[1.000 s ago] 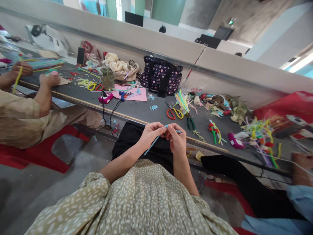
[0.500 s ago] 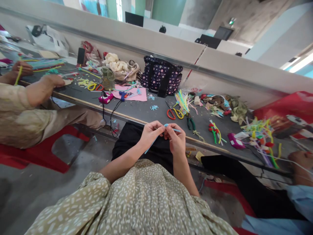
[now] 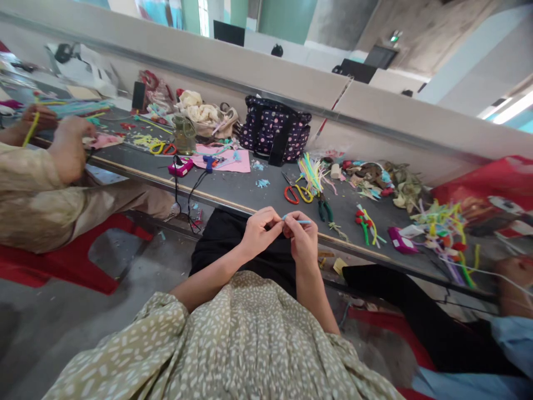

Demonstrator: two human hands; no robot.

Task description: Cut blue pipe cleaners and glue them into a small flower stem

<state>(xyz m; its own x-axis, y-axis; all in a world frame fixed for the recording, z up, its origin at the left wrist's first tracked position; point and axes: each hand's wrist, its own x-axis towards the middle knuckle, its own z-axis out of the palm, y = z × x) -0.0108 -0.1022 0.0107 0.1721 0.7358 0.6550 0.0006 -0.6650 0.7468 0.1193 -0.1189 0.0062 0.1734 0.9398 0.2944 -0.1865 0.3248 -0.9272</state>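
Above my lap, just off the table's front edge, both hands meet around a light blue pipe cleaner [image 3: 303, 221]. My left hand [image 3: 262, 229] pinches it between thumb and fingertips. My right hand [image 3: 302, 234] is closed on it too, and a straight blue end sticks out to the right past the fingers. The part between my fingertips is mostly hidden. On the table beyond lie scissors [image 3: 298, 194] with red and yellow handles, and dark green-handled pliers [image 3: 325, 208] right of them.
A bundle of pale pipe cleaners [image 3: 313, 173] lies behind the scissors. A blue glue gun [image 3: 209, 162] rests on pink paper [image 3: 239, 162]. A dotted dark bag [image 3: 275, 130] stands at the back. Co-workers sit on both sides; a co-worker's hand [image 3: 70, 130] is at left.
My fingers have shifted slightly on the blue pipe cleaner; the end that hung below my left hand no longer shows. At left, the co-worker's hand moved back, near something pink.
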